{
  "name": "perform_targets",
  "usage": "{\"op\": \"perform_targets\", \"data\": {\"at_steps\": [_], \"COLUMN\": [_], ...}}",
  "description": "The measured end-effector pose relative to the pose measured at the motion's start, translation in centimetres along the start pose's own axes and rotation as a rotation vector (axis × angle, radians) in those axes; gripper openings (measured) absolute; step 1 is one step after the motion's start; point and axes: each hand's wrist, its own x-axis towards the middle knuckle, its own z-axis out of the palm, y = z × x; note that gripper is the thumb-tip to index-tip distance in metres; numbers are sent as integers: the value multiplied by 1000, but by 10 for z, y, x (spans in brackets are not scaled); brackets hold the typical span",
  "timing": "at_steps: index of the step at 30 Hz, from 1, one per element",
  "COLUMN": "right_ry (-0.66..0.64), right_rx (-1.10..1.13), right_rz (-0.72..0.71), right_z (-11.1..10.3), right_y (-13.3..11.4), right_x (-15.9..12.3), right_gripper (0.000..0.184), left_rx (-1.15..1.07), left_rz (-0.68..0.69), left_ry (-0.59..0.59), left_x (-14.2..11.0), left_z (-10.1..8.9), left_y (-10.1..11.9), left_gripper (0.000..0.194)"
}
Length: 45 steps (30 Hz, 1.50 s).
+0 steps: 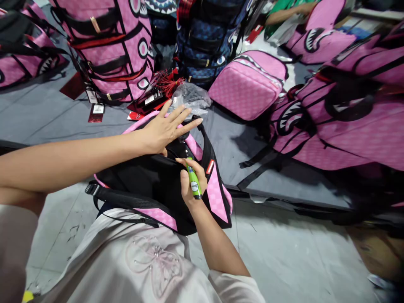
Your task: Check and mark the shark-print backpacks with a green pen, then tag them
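Note:
A pink and black backpack (164,189) rests against my lap at the edge of a grey table (41,113). My left hand (166,128) lies flat on the top of the backpack with its fingers spread. My right hand (189,185) is closed round a green lighter (193,179), its tip pointing at the black back panel near the top handle.
Several pink backpacks lie on the table, a pile at the right (341,113) and a stack at the back left (113,50). A blue backpack (205,42) stands behind. Red tags (96,112) and a crumpled plastic bag (191,97) lie near my left hand. Another person's arm (287,14) shows far back.

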Motion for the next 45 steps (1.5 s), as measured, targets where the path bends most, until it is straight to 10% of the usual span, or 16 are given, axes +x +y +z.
{"op": "perform_targets", "data": {"at_steps": [15,26,33,45], "right_ry": [10,-474,-799,-831], "right_rx": [115,-129,-163,-222], "right_rz": [112,314,241,-28], "right_z": [-2,-33,-42,-35], "right_y": [3,-21,-18,-11], "right_x": [12,75,105,109], "right_gripper": [30,20,24,27], "left_rx": [-5,-9,27,0], "left_rz": [-33,-183,-172,-173], "left_ry": [25,-99,-164,-179], "left_x": [2,9,10,15], "left_z": [0,-6,-16,-13], "left_y": [6,11,8,4], "left_gripper": [107,100,93,89]}}
